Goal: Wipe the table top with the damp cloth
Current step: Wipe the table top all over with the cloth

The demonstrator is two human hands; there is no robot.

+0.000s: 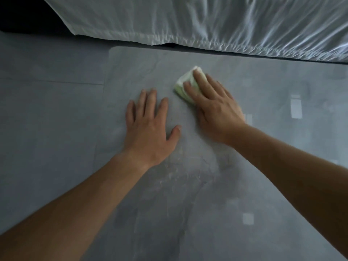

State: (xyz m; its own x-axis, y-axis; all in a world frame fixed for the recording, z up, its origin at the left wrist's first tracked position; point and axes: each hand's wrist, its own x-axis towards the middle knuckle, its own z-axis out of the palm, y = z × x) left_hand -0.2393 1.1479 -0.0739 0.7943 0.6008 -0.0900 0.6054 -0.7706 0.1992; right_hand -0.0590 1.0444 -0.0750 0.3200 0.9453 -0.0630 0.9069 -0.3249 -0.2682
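Fingers of the right hand lie flat and slightly spread on the damp cloth, a pale green folded wad pinned under them on the grey tabletop, its far end poking out beyond the fingertips. It looks soft, light and limp, likely to bunch or slide, so a flat palm over its middle suits better than a pinch. Beside it, the left hand rests open, fingers apart, holding nothing. Beyond the fingertips hangs a white bed sheet.
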